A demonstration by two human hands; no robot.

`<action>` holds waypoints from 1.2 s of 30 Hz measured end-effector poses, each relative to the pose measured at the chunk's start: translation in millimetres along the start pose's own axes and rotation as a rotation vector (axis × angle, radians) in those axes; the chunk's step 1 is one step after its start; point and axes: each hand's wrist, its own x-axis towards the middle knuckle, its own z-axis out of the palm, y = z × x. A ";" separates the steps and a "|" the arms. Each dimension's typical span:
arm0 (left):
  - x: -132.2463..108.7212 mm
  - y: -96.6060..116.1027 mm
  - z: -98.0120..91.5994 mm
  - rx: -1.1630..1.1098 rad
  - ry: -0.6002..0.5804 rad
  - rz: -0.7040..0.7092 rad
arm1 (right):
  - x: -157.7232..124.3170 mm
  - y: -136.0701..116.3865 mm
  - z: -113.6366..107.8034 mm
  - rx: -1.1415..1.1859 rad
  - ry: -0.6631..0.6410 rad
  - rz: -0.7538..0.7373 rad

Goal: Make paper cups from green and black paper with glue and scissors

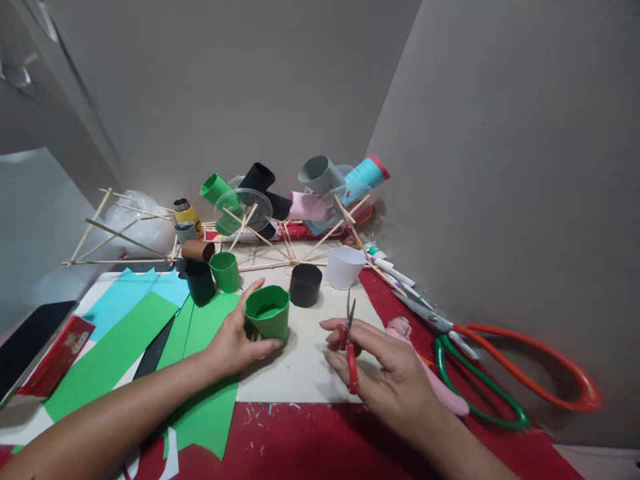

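Observation:
My left hand [240, 333] curls around a short green paper cup [269, 317], thumb at its base and fingers behind it, over the white board [300, 373]. In my right hand [385, 373] is a small pair of scissors [353, 363] with red handles, blades pointing up and slightly parted. Just beyond the hands stand a black paper tube [305, 287] and a white paper tube [345, 268]. Another green paper tube [226, 272] is upright behind my left hand, beside a dark tube [199, 283] with a brown tube [198, 251] lying near its top.
Stick frames carry clear plastic discs [243, 211] with coloured paper tubes at the back. Green paper sheets [115, 347] and a red packet [56, 357] lie left. Large scissors [525, 363] with orange and green handles rest right, near pens and a pink object [450, 397]. Walls stand behind and right.

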 end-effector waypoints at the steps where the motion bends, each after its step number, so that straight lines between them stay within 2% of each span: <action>1: -0.3 3.1 -4.7 0.014 0.060 0.034 | -0.4 1.0 -2.5 -0.043 0.008 -0.007; 5: -4.6 15.2 -23.7 0.046 0.234 0.270 | -1.7 7.2 -6.4 -0.265 -0.037 -0.012; 10: -13.0 29.3 -35.4 0.006 0.217 0.547 | 3.7 9.9 7.9 -0.523 -0.290 0.094; 15: -15.9 45.4 -35.1 0.054 0.219 0.614 | 13.0 17.9 29.2 -0.501 -0.536 0.303; 18: -15.8 49.6 -33.7 -0.036 0.221 0.523 | 19.0 28.6 37.4 -0.449 -0.607 0.356; 22: -14.3 51.9 -34.0 -0.362 0.158 0.166 | 26.8 39.6 38.3 -0.259 -0.714 0.436; 25: -12.2 53.9 -35.3 -0.648 0.068 0.032 | 31.4 40.5 33.1 -0.097 -0.780 0.486; 28: -11.2 56.2 -36.8 -0.724 0.005 0.002 | 34.6 34.8 27.9 0.015 -0.729 0.504; 30: -12.1 56.7 -37.1 -0.611 0.007 0.034 | 35.9 27.6 25.7 0.098 -0.641 0.514; 32: -14.2 54.9 -36.1 -0.411 0.040 0.109 | 35.8 17.9 23.9 0.206 -0.554 0.529; 36: -18.4 44.6 -29.7 -0.136 0.083 0.370 | 30.5 -5.2 20.8 0.448 -0.418 0.545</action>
